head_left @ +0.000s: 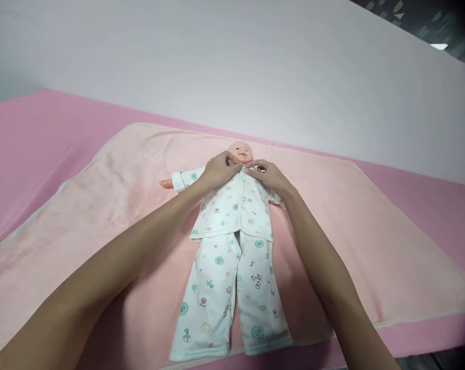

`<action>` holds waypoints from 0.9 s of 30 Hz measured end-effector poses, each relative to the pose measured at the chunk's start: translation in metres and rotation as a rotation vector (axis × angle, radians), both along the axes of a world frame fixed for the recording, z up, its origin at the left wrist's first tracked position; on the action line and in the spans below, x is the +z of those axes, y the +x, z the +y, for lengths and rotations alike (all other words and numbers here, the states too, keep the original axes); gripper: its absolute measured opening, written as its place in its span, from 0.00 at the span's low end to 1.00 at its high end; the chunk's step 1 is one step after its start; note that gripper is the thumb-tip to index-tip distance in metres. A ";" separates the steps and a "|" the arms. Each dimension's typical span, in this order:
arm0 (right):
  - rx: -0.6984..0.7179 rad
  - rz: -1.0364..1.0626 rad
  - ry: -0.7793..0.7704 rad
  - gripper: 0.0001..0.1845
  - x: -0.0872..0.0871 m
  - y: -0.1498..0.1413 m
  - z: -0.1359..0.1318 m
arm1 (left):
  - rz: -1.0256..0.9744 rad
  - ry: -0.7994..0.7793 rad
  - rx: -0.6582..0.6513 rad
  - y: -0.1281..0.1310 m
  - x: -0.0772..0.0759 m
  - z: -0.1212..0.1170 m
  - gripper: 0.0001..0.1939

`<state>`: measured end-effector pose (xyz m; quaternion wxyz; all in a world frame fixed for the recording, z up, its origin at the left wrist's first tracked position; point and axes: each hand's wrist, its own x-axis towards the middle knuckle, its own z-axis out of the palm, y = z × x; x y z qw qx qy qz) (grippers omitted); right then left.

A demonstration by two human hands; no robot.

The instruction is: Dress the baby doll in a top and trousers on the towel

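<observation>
A baby doll (242,149) lies on its back, dressed in a white patterned jacket (220,216) and matching trousers (213,298). At the doll's neck, my left hand (221,168) pinches one side of the jacket's collar between thumb and fingers. Close beside it, my right hand (269,174) pinches the collar's other side. Below my hands, the jacket's front edges meet, with round snaps along the line. One doll hand (166,183) sticks out of the sleeve on the left; the other is hidden behind my right wrist.
Under the doll is a light pink blanket (140,154) with a pale edge, slightly wrinkled at left. It lies on a brighter pink surface (35,133). A white wall (217,61) rises directly behind. Dark patterned material (417,20) shows at the upper right.
</observation>
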<state>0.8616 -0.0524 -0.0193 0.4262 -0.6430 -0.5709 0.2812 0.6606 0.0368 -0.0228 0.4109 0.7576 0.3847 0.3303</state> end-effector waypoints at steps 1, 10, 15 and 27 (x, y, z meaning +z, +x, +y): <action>-0.008 0.019 -0.013 0.27 -0.001 0.000 0.000 | 0.001 0.014 -0.003 0.000 -0.001 0.000 0.12; -0.195 -0.217 0.234 0.19 -0.010 -0.024 -0.022 | -0.012 0.176 0.033 -0.011 -0.002 -0.012 0.14; -0.147 -0.555 0.352 0.26 -0.024 -0.020 -0.139 | 0.077 0.274 -0.043 -0.096 -0.009 -0.050 0.18; -0.142 -0.613 0.115 0.07 -0.042 -0.060 -0.199 | 0.566 0.391 -0.218 -0.159 -0.020 -0.126 0.14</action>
